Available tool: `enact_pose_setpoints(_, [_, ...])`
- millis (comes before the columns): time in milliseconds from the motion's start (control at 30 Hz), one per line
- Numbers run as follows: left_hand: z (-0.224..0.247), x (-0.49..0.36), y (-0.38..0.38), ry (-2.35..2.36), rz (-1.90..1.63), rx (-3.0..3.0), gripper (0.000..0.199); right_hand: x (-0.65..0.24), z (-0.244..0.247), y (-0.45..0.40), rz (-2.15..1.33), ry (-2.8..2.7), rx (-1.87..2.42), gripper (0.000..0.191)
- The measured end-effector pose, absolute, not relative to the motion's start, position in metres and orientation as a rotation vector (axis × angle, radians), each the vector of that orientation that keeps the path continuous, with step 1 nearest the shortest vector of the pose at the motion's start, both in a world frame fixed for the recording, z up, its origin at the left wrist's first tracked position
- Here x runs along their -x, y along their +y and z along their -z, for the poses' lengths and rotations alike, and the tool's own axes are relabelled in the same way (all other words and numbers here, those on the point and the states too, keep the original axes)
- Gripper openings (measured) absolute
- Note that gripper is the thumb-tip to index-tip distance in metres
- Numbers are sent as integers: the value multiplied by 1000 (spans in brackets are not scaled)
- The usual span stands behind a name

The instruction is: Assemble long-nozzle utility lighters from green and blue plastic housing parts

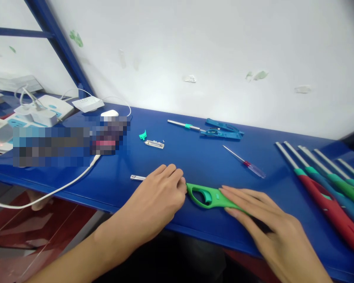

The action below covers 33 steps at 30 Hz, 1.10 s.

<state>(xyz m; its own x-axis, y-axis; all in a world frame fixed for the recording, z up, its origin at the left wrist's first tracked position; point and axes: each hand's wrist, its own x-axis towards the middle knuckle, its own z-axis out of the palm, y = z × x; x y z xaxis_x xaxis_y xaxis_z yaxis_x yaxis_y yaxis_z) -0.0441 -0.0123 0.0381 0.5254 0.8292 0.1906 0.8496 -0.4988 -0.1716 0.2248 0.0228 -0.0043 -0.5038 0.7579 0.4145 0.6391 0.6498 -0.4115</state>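
Observation:
A green lighter (216,197) with a teal trigger lies level over the blue table, its metal tube pointing left. My left hand (162,192) is closed around the tube near the green body; the tube's tip sticks out on the far side. My right hand (259,220) pinches the rear of the green body between thumb and fingers. Beyond them are a teal trigger piece (143,135), a small clear part (155,144), an opened blue lighter shell (221,134) with its metal tube (178,124), and a screwdriver (255,169).
Several long lighters, among them a red one (321,196), lie at the right on the blue table (106,188). Power strips (44,114) and a white cable (73,182) are at the left. A white wall (209,51) stands behind.

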Motion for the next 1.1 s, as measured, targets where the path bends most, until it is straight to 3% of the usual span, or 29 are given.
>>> enact_pose_setpoints(400, [-38, 51, -8, -1533, 229, 2628, 31, -227, 10, 25, -219, -2362, 1078, 39])
enact_pose_setpoints(800, [-21, 61, 1, -1353, 421, 2808, 43, -227, 12, 25, -176, -2450, 1007, 49])
enact_pose_setpoints(1100, [-18, 52, -1, -1295, 446, 2753, 33, -225, 14, 24, -119, -2366, 1076, 34])
